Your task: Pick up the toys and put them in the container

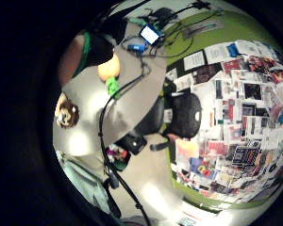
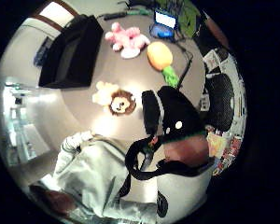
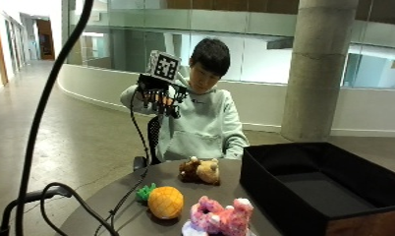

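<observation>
Raised right hand (image 3: 159, 98) holds nothing, fingers relaxed; only the outside view shows this, with lion (image 3: 199, 171), pineapple (image 3: 165, 201), pink plush (image 3: 221, 216) beside the container (image 3: 263, 187).

My black-gloved right hand (image 3: 161, 96) is raised at shoulder height, forearm upright. My fingers (image 3: 165, 104) hang loosely curled, holding nothing.

I see three toys on the table (image 3: 119, 196): lion (image 3: 199, 171) nearest the person, pineapple (image 3: 163, 201) and plush animal (image 3: 220, 216) farther out, side by side. Container (image 3: 315, 189) sits beside the lion.
</observation>
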`<state>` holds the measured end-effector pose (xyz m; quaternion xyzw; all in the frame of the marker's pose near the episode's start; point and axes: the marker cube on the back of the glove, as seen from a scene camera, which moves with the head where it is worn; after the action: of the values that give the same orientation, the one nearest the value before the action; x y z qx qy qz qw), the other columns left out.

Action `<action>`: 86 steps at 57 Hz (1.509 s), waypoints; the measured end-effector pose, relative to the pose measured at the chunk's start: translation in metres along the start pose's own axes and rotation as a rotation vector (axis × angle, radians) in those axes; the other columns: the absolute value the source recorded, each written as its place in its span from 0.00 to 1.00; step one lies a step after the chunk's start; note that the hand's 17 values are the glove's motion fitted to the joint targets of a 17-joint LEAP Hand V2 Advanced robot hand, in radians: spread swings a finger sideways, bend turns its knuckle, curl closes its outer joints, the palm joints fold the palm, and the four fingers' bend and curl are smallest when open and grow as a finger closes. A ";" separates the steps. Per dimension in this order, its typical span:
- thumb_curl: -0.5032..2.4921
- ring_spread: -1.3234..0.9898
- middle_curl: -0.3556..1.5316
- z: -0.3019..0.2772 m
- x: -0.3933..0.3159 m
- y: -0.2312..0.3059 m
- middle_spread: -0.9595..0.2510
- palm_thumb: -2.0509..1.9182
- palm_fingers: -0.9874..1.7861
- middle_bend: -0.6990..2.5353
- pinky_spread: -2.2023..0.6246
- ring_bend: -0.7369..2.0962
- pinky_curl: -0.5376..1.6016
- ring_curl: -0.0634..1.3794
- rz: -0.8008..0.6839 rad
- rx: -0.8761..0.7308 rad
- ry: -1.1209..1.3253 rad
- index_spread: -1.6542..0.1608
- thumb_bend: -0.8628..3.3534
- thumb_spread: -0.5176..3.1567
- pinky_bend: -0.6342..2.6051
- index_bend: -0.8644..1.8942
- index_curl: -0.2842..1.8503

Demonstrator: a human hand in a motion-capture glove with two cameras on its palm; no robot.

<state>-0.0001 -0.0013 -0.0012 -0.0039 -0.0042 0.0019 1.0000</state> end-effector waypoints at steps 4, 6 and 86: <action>0.18 0.53 0.23 -0.002 0.000 -0.008 0.75 0.54 0.54 0.30 0.77 0.35 0.31 0.09 0.002 -0.006 -0.023 0.86 0.23 0.34 0.32 0.41 0.18; 0.18 0.53 0.24 -0.001 0.002 -0.017 0.75 0.54 0.54 0.30 0.77 0.36 0.32 0.10 -0.010 -0.011 -0.037 0.85 0.23 0.37 0.32 0.40 0.19; 0.38 0.43 0.49 0.113 -0.089 -0.113 0.63 0.67 0.82 0.51 0.64 0.69 0.47 0.42 -0.112 -0.225 -0.425 0.75 0.23 0.32 0.50 0.55 0.32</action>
<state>-0.0892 -0.1141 0.1119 -0.1145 -0.2146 -0.0531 0.9685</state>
